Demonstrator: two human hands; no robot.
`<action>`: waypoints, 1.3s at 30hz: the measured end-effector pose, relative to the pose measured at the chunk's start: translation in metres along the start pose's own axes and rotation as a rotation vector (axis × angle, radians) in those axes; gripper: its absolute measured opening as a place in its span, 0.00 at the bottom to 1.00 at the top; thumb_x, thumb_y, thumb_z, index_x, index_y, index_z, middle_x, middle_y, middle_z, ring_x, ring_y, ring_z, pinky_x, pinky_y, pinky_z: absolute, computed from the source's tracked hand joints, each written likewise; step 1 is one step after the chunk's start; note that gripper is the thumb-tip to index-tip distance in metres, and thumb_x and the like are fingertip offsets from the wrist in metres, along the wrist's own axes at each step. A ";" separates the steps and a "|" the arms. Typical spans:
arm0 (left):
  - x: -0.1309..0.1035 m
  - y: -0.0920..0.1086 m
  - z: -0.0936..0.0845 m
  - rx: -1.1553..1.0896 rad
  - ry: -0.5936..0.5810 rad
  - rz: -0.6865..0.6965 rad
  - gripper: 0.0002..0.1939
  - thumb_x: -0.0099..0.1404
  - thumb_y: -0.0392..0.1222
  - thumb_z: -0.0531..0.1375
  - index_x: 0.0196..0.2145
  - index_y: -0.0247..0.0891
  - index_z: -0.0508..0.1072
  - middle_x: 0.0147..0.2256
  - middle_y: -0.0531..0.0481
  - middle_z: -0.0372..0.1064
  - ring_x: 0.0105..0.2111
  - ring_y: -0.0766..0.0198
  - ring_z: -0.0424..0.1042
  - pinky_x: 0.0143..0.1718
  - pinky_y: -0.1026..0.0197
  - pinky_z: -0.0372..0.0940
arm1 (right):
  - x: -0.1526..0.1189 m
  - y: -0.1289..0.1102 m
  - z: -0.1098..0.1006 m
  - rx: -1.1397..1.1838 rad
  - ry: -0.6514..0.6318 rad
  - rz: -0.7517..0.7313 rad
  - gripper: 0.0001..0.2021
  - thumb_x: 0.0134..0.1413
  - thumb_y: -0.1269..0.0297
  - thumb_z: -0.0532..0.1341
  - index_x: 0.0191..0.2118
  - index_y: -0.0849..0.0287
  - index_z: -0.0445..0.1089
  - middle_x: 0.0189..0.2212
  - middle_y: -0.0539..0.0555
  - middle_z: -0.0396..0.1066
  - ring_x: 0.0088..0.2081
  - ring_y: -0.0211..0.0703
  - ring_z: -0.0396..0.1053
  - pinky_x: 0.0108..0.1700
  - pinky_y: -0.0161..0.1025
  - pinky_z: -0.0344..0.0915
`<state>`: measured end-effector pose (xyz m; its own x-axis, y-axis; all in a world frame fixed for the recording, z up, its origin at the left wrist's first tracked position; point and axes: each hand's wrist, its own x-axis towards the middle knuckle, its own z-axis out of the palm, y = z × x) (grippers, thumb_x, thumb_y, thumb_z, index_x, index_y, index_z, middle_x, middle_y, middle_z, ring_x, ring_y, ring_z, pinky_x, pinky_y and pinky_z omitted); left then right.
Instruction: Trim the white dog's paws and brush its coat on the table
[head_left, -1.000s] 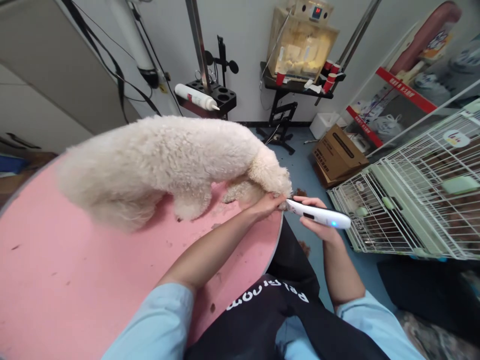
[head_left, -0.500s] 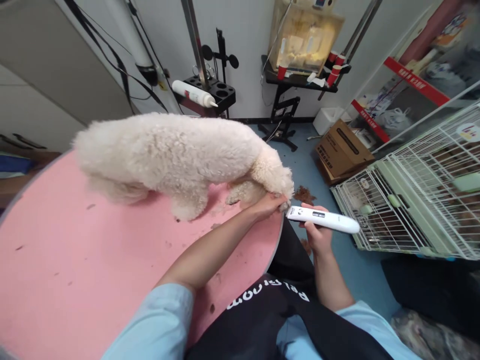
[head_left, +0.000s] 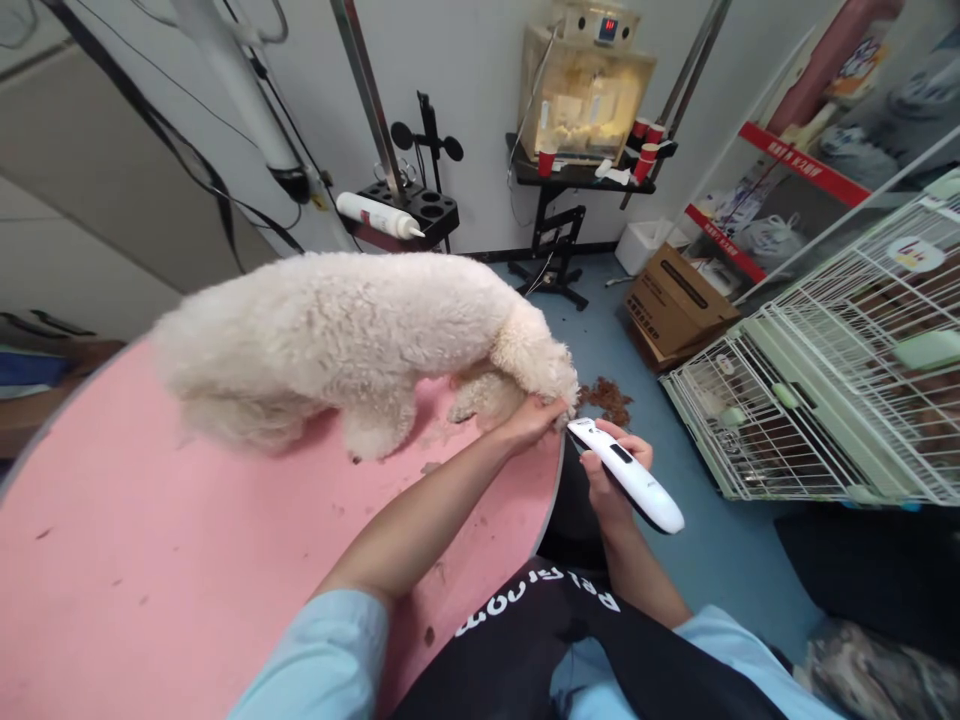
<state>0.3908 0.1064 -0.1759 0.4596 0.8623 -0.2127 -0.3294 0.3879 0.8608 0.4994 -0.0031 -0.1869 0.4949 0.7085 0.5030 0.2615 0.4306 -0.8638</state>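
Note:
A curly white dog (head_left: 360,320) stands on a round pink table (head_left: 187,560), its head end toward the left and blurred. At the table's right edge my left hand (head_left: 534,422) is closed around the lower part of one of its legs, near the paw. My right hand (head_left: 616,465) grips a white clipper (head_left: 637,480), whose blade end touches or nearly touches that paw. The clipper slants down to the right. Fur hides part of my left fingertips.
Behind the dog, a white bottle (head_left: 379,215) lies on a black holder (head_left: 442,222). Brown hair (head_left: 609,400) lies on the floor. Right of the table stand a cardboard box (head_left: 679,300) and a wire cage (head_left: 817,400). Small dark bits dot the tabletop.
The clipper has swung from nearly level to a downward slant, and my right hand has shifted left with it. The dog's left end has moved lower. The camera view has shifted slightly.

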 end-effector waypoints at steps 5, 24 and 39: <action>-0.001 0.002 0.001 0.011 0.035 -0.027 0.18 0.51 0.51 0.72 0.27 0.36 0.72 0.23 0.55 0.67 0.26 0.69 0.63 0.29 0.64 0.56 | 0.001 0.000 0.002 -0.024 0.033 -0.023 0.23 0.53 0.53 0.71 0.44 0.52 0.57 0.49 0.59 0.74 0.50 0.49 0.75 0.51 0.50 0.71; 0.021 0.004 -0.005 -0.066 -0.132 -0.263 0.23 0.52 0.53 0.74 0.34 0.31 0.73 0.30 0.47 0.75 0.31 0.62 0.75 0.37 0.58 0.69 | 0.009 0.019 0.006 -0.045 -0.067 -0.152 0.20 0.55 0.60 0.69 0.48 0.54 0.62 0.57 0.65 0.70 0.55 0.55 0.74 0.48 0.50 0.74; 0.028 0.001 0.007 -0.138 -0.132 -0.217 0.25 0.40 0.47 0.78 0.31 0.33 0.73 0.28 0.53 0.71 0.29 0.68 0.69 0.32 0.63 0.65 | -0.008 0.017 -0.024 -0.403 -0.197 -0.468 0.17 0.54 0.65 0.68 0.45 0.52 0.61 0.53 0.60 0.72 0.51 0.51 0.76 0.45 0.47 0.76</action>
<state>0.4094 0.1279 -0.1778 0.6320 0.7081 -0.3149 -0.3166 0.6068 0.7291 0.5202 -0.0148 -0.2058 0.1018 0.6030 0.7912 0.7224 0.5019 -0.4755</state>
